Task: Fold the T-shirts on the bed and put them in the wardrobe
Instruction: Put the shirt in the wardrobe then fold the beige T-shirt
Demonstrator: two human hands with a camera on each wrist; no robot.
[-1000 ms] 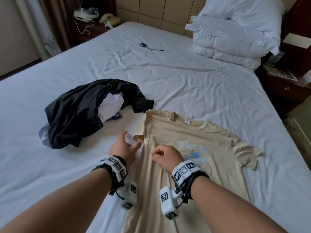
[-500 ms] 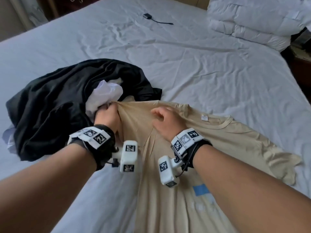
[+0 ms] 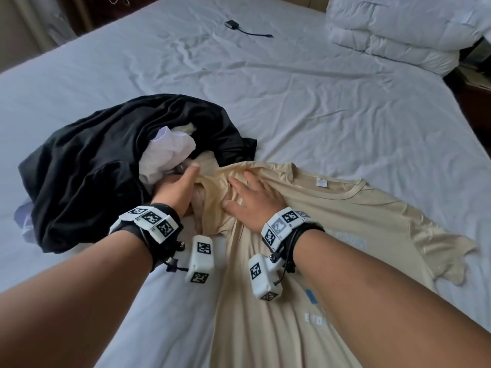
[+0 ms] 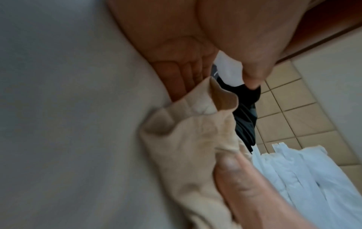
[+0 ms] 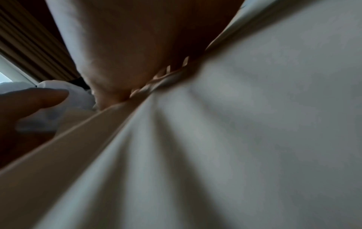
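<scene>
Your right hand (image 3: pixel 255 201) lies flat on the beige T-shirt (image 3: pixel 358 235), fingers straight and spread, pressing the bunched shoulder down on the bed (image 3: pixel 318 102); your left hand (image 3: pixel 176 192) sits just beside it, fingers extended under the sleeve (image 4: pixel 195 124), thumb out, gripping nothing; the black T-shirt (image 3: pixel 93 168) lies heaped at its left.

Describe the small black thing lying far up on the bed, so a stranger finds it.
On the white bed, look toward the stacked pillows. Left of them lies a small black adapter with a short cable, alone on bare sheet, far from the clothes.
</scene>
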